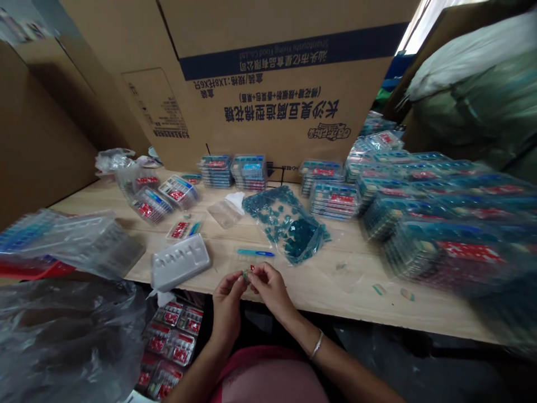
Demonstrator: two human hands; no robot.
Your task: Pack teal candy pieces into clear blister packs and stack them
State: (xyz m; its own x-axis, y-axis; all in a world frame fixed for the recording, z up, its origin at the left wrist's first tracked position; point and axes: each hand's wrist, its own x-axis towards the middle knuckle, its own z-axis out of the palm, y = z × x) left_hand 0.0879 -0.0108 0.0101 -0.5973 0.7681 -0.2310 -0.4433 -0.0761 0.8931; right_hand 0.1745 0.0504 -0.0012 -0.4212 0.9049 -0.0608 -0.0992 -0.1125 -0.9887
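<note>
Both forearms (335, 366) angle in from the near edge, bringing the left hand (227, 307) and right hand (272, 292) close together, their fingers (257, 271) pinched at the tips, wrists slightly bent.

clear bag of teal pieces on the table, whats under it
The clear bag lies on the pale wooden table, which shows through its thin edges. Under the dense clump of teal pieces nothing can be seen.

1. Table (352, 294): pale wood, smooth and matt.
2. Carton (277, 112): corrugated cardboard, matt.
3. Blister tray (180, 262): moulded white plastic, smooth, faint sheen.
4. Bag (62, 341): thin clear plastic, glossy, crumpled.
5. Packet (285, 224): clear plastic film, glossy.
</note>
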